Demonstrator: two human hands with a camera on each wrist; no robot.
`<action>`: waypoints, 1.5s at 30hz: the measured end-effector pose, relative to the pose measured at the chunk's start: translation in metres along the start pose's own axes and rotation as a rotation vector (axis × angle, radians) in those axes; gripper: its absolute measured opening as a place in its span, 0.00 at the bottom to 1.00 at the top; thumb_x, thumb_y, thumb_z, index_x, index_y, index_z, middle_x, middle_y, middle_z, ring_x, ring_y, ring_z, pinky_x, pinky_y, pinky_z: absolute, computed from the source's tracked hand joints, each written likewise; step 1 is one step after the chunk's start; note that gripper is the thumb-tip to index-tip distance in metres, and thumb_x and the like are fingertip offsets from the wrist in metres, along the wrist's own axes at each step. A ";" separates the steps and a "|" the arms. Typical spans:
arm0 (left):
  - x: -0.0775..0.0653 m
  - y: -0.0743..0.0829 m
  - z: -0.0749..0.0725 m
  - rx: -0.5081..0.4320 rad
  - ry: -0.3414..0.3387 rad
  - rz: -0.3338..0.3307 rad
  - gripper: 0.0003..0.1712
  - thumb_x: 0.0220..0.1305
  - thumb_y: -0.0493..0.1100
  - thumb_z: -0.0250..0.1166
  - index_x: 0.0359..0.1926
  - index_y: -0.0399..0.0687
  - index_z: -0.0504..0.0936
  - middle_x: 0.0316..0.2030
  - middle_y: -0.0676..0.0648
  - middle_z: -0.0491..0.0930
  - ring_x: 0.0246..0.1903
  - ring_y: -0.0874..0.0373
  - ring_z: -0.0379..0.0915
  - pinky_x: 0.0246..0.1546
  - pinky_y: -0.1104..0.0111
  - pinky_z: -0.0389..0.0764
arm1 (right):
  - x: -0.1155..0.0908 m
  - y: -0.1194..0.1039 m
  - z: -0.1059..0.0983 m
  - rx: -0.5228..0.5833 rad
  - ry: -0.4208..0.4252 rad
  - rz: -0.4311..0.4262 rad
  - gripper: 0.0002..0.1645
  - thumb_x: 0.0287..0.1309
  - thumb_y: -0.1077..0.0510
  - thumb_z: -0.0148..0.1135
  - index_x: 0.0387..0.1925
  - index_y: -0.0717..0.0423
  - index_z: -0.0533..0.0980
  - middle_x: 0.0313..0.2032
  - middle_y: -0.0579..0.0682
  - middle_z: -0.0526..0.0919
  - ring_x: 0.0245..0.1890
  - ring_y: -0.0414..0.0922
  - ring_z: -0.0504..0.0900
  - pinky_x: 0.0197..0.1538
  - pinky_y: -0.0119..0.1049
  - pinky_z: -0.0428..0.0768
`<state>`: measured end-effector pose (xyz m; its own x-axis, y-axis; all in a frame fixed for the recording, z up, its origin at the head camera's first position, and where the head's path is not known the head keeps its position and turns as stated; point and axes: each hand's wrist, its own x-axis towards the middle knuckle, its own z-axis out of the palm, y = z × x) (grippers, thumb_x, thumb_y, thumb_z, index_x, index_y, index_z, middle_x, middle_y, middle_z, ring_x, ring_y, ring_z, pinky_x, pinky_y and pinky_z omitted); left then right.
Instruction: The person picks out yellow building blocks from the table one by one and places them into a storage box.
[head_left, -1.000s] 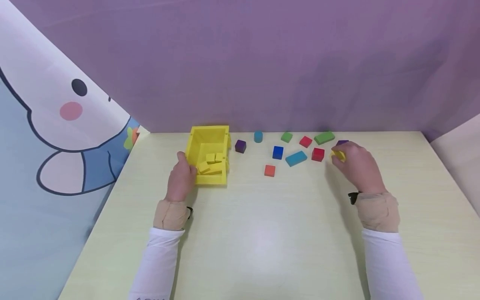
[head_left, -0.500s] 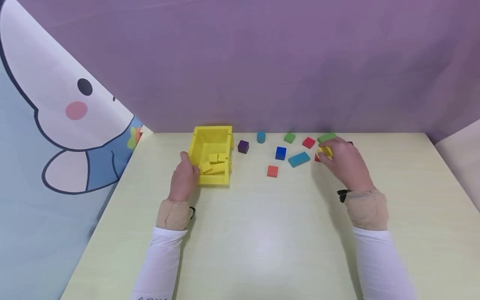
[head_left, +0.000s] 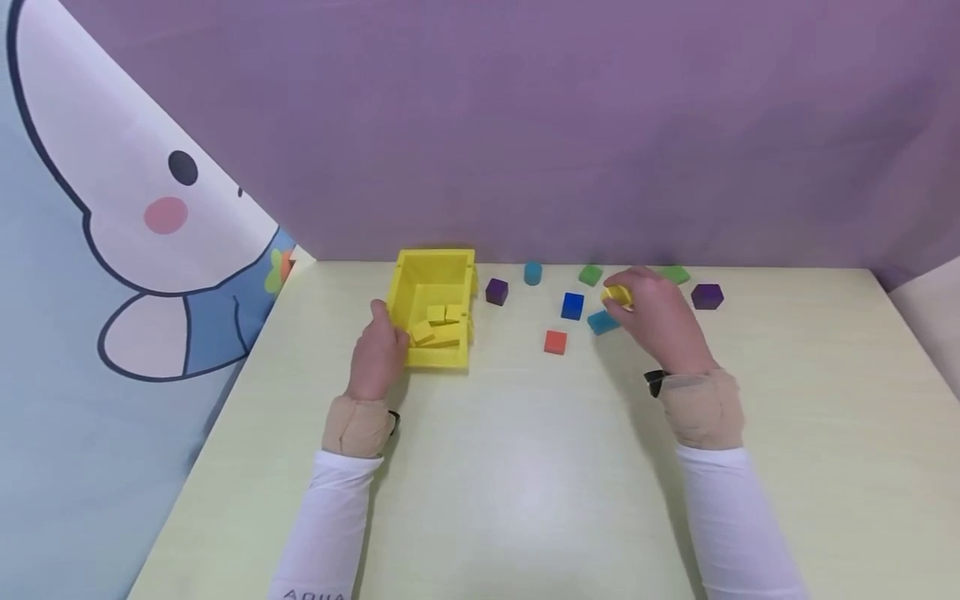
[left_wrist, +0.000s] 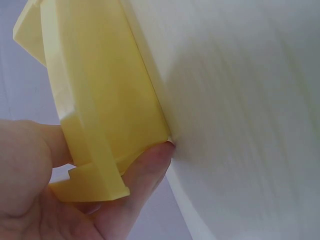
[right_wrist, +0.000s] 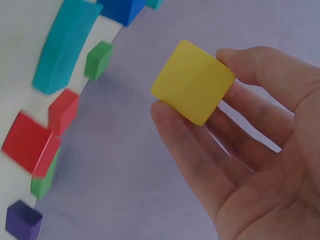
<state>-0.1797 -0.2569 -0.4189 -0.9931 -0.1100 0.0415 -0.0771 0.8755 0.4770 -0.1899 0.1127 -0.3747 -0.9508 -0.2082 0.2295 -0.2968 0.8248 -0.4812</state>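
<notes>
My left hand (head_left: 377, 354) grips the near left side of a yellow box (head_left: 405, 275). In the left wrist view, thumb and fingers close around the box's edge (left_wrist: 95, 185). Several small yellow blocks (head_left: 444, 335) lie inside it. My right hand (head_left: 667, 321) pinches a square yellow block (right_wrist: 193, 82) between thumb and fingertips, held up off the table. Below that hand is a light blue oblong block (head_left: 602, 322), partly covered in the head view. Two red blocks, a larger one (right_wrist: 29, 142) and a smaller one (right_wrist: 63, 111), show in the right wrist view only.
Between box and right hand stand a purple block (head_left: 497, 291), a light blue cylinder (head_left: 532, 273), a dark blue cube (head_left: 572, 306), an orange-red block (head_left: 555, 342) and a green block (head_left: 590, 275). Farther right are another green block (head_left: 676, 274) and a purple one (head_left: 707, 296). A purple backdrop (head_left: 525, 133) rises behind.
My right hand has moved left with the yellow block, passing over the red blocks and uncovering the right purple block. My left hand keeps its grip on the box. The head view has shifted slightly.
</notes>
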 end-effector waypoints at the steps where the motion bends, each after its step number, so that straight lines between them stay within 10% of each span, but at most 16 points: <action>1: 0.001 0.001 0.000 0.002 0.002 0.004 0.23 0.62 0.38 0.48 0.56 0.37 0.51 0.20 0.40 0.71 0.14 0.52 0.65 0.13 0.66 0.65 | 0.002 -0.002 0.001 -0.001 -0.001 -0.005 0.17 0.52 0.61 0.63 0.45 0.61 0.78 0.46 0.59 0.79 0.41 0.54 0.79 0.45 0.47 0.77; 30: 0.001 0.002 0.001 0.020 0.021 0.000 0.23 0.61 0.38 0.48 0.54 0.36 0.52 0.20 0.40 0.71 0.14 0.51 0.65 0.12 0.65 0.64 | 0.040 -0.079 0.043 0.035 -0.116 -0.072 0.21 0.52 0.54 0.65 0.49 0.53 0.77 0.45 0.49 0.77 0.44 0.47 0.76 0.48 0.40 0.77; 45: -0.005 0.014 0.005 0.000 0.001 -0.026 0.26 0.60 0.36 0.49 0.57 0.37 0.51 0.22 0.40 0.72 0.15 0.51 0.66 0.13 0.65 0.66 | 0.056 -0.115 0.064 0.089 -0.061 -0.265 0.17 0.56 0.57 0.60 0.48 0.55 0.77 0.46 0.49 0.78 0.41 0.44 0.79 0.46 0.35 0.77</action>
<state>-0.1762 -0.2415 -0.4171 -0.9906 -0.1337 0.0301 -0.1032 0.8724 0.4777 -0.2147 -0.0275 -0.3612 -0.8420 -0.4439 0.3066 -0.5394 0.6888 -0.4842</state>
